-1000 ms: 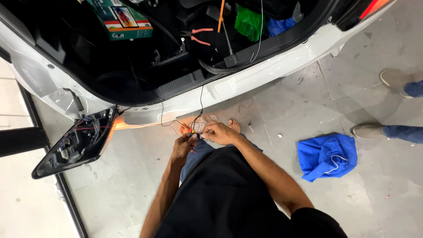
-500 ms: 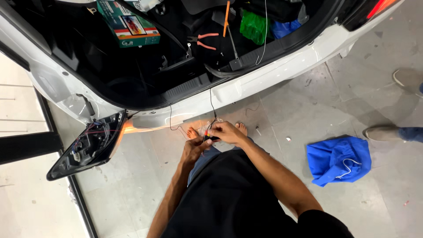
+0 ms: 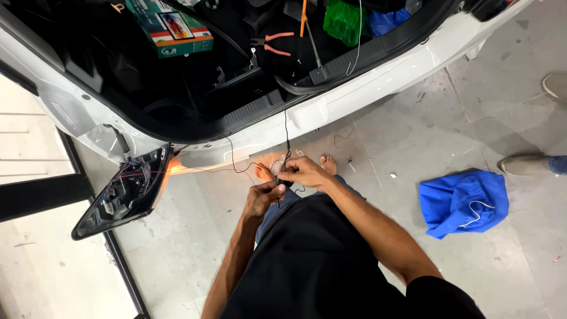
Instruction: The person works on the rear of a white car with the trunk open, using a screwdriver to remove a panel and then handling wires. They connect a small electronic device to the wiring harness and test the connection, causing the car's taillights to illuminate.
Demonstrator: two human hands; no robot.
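Note:
I stand behind a white car's open boot. My left hand [image 3: 264,197] and my right hand [image 3: 302,172] meet in front of my waist, both pinching thin wires [image 3: 286,155]. A black wire [image 3: 286,127] runs up from my fingers over the white rear bumper [image 3: 354,94] into the boot. Another thin wire [image 3: 236,165] trails left toward a detached tail light unit [image 3: 121,192] that hangs beside the car's rear corner. My bare feet [image 3: 264,172] show below my hands.
In the boot lie a green box [image 3: 171,26], orange-handled pliers [image 3: 273,44], a green bag [image 3: 342,20] and a blue bag [image 3: 387,20]. A blue cloth [image 3: 463,201] lies on the grey floor at right. Another person's shoes [image 3: 525,165] stand at the right edge.
The view has shifted slightly; my hands stay together on the wires and have barely moved relative to my body.

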